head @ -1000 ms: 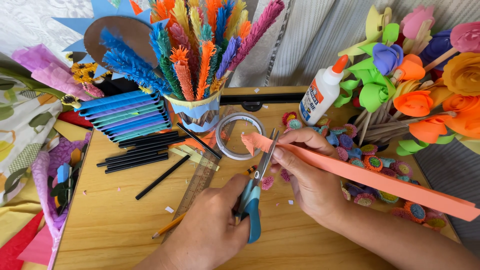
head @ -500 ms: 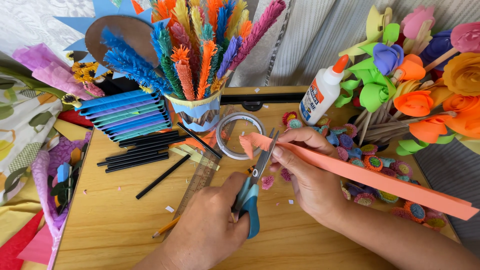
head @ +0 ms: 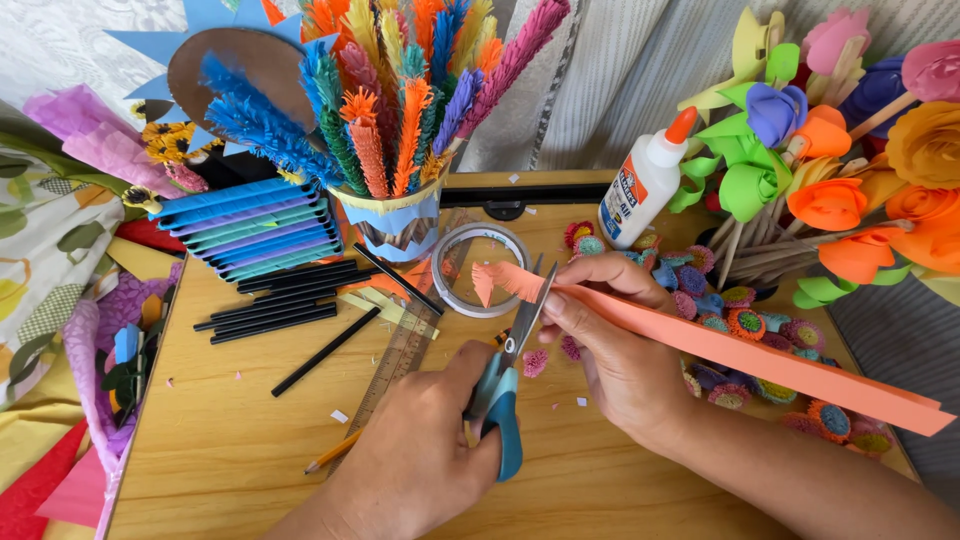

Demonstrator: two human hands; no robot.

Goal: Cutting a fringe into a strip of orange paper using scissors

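Observation:
My left hand (head: 430, 465) grips blue-handled scissors (head: 505, 395), blades pointing up and away from me. The blades meet the edge of a long orange paper strip (head: 760, 360) near its left end. My right hand (head: 615, 345) pinches that strip just right of the blades. The strip runs off to the lower right, and its left end (head: 500, 280) is cut into a fringe that curls above the scissors.
A wooden board (head: 240, 470) carries black sticks (head: 270, 300), a clear ruler (head: 395, 365), a tape roll (head: 485, 265), a pencil, a cup of fringed paper stems (head: 395, 215) and a glue bottle (head: 645, 185). Small rolled paper flowers (head: 735, 325) lie under the strip. Paper flower bouquets (head: 830, 190) stand at right.
The scissors and both hands stay almost in place; the blades have shifted slightly along the strip's fringed end.

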